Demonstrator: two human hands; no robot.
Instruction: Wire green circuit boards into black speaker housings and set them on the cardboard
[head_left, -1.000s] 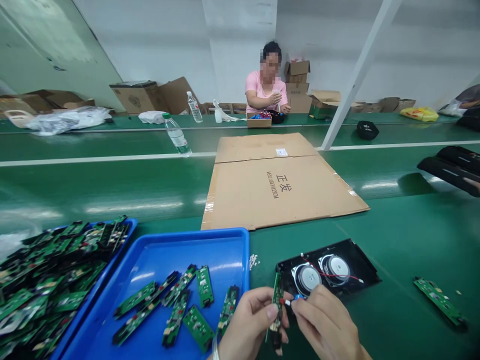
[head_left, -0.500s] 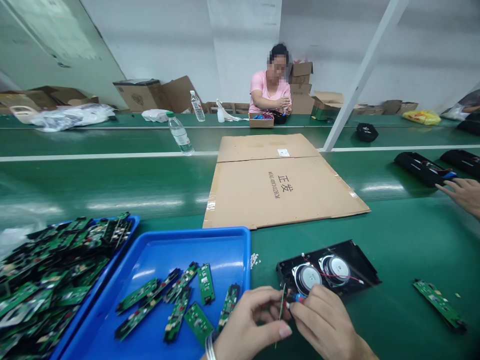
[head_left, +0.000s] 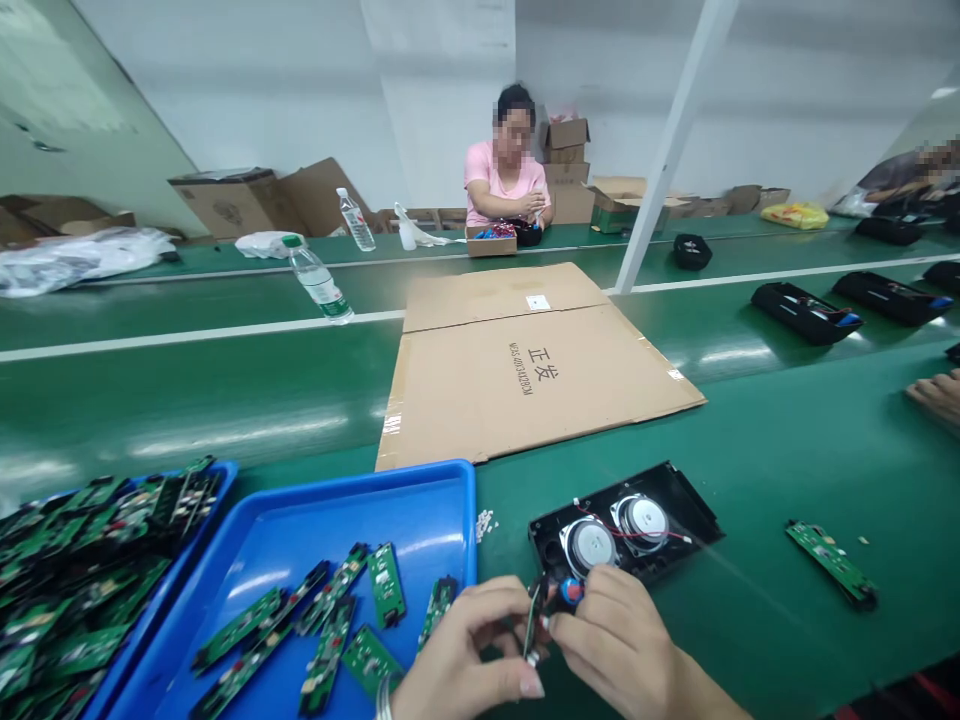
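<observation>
My left hand (head_left: 480, 645) pinches a thin green circuit board (head_left: 534, 618), held nearly on edge. Close beside it, my right hand (head_left: 619, 635) is closed on a small part with blue and red on it (head_left: 571, 592), at the board's right side; its exact shape is partly hidden by the fingers. Just beyond both hands lies a black speaker housing (head_left: 694, 510) with two round silver speakers (head_left: 646, 518) and thin red and black wires. Several green circuit boards (head_left: 386, 585) lie in the blue tray (head_left: 469, 520) to the left.
A second tray heaped with boards (head_left: 82, 590) is at the far left. Flat cardboard (head_left: 480, 385) lies ahead, a loose board (head_left: 831, 562) at right. Black cases (head_left: 806, 312) sit farther right. A person in pink (head_left: 506, 185) sits opposite; another person's hand (head_left: 937, 395) is at the right edge.
The view has turned to the right, so most things appear farther left. The board between my hands has tilted a little. The other person's hand at right has drawn away from the black case.
</observation>
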